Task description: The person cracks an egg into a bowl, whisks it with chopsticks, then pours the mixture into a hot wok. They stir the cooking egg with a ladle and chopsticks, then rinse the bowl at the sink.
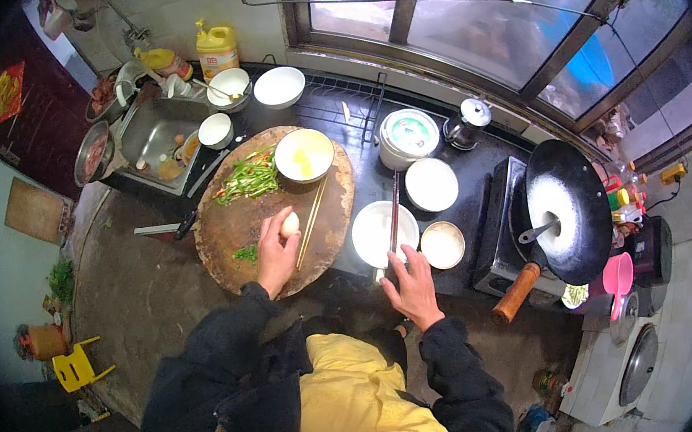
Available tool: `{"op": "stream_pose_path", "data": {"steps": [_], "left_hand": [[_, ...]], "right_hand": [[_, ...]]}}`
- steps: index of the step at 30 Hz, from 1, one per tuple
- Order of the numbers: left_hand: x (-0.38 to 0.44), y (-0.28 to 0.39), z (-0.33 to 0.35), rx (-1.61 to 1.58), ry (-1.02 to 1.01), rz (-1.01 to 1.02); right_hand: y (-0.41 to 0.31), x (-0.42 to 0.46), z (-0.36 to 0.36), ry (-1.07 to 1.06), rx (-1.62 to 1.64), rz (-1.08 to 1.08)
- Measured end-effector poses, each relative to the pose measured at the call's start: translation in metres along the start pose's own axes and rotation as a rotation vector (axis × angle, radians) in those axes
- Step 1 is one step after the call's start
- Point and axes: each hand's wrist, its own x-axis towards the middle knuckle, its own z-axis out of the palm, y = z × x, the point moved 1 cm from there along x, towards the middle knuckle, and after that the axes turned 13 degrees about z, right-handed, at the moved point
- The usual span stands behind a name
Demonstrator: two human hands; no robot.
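My left hand (275, 252) holds an egg (290, 224) just above a round wooden chopping board (271, 224). To the right of this hand, a pair of light chopsticks (313, 219) lies on the board. A bowl (304, 155) with yellow raw egg in it stands at the board's far right, beside sliced green and red peppers (247, 177). Chopped green onion (246, 254) lies left of my left hand. Dark chopsticks (395, 211) rest across a white bowl (368, 234). My right hand (415, 288) is at their near end, fingers apart; contact is unclear.
A knife (186, 224) juts past the board's left edge. Beyond it is a sink (164, 137) with eggshells. Several bowls (432, 185) and a lidded white tub (408, 138) stand on the counter. A wok (567, 212) with a wooden handle (517, 294) sits on the stove at right.
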Motion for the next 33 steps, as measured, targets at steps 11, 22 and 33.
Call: {"op": "stream_pose_path", "data": {"steps": [11, 22, 33], "left_hand": [[-0.022, -0.011, 0.062, 0.248, -0.237, 0.265], [0.032, 0.06, 0.13, -1.234, -0.664, -0.657], [0.053, 0.116, 0.196, -0.768, -0.909, -0.312]], "right_hand": [[0.021, -0.012, -0.04, -0.027, 0.136, 0.081], [0.04, 0.027, -0.059, -0.219, 1.053, 0.517], [0.073, 0.033, -0.086, -0.266, 1.198, 0.724]]}}
